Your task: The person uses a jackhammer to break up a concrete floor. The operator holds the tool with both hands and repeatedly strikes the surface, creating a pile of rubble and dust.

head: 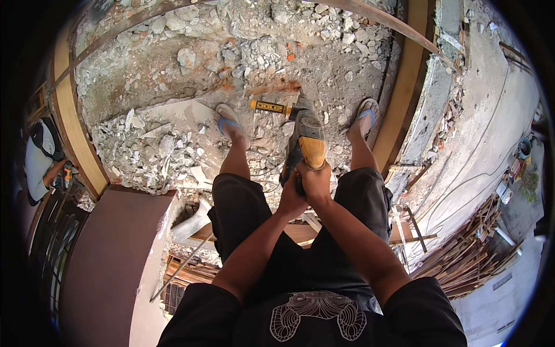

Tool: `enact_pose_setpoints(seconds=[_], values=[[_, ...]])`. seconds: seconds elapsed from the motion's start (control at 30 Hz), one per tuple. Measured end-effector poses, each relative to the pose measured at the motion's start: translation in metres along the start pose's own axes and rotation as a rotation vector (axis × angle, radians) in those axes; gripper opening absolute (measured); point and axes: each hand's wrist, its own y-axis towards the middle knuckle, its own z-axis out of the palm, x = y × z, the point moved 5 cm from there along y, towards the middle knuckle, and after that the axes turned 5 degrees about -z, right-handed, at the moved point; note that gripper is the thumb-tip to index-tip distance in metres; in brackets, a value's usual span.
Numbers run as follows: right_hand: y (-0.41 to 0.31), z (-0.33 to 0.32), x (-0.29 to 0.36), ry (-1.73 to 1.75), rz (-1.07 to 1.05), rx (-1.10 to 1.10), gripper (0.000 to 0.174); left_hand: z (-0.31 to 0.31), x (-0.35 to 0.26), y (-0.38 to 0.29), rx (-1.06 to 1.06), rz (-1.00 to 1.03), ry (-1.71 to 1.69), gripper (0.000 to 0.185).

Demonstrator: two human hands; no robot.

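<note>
Both hands are on a yellow and black hammer drill (308, 130) pointing away from me. My right hand (315, 180) wraps the rear grip, just behind the yellow housing. My left hand (291, 198) closes around the same grip from the left and lower down. The side handle (271, 106), yellow and black with printing, sticks out left with no hand on it. The front end reaches reddish broken masonry (277, 88); contact cannot be made out. My feet, in flip-flops (228, 122) with blue straps, stand apart on either side of the drill.
Broken concrete and plaster rubble (160, 149) covers the surface around my feet. Wooden beams run along the left (78, 112) and right (401, 95). A person (41, 160) at far left holds an orange tool (67, 174). Timber strips (466, 247) lie piled at lower right.
</note>
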Motion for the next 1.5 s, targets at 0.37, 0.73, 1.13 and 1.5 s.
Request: enact_pose_setpoints(seconds=[0.37,0.73,1.13,1.5], values=[[0.053,0.018,0.002,-0.281,0.031,-0.055,0.039,0.004,0.013,0.047,-0.024,-0.023,-0.302,0.079],[0.065,0.015,0.019,-0.389,-0.076,-0.074,0.038,0.021,0.012,0.063,-0.065,-0.039,-0.313,0.072],[0.067,0.005,0.012,-0.354,-0.08,-0.037,0.035,0.03,0.021,0.062,-0.053,-0.128,-0.233,0.076],[0.073,0.008,0.008,-0.365,-0.092,0.021,0.037,0.035,0.049,0.071,0.016,-0.224,-0.198,0.084]])
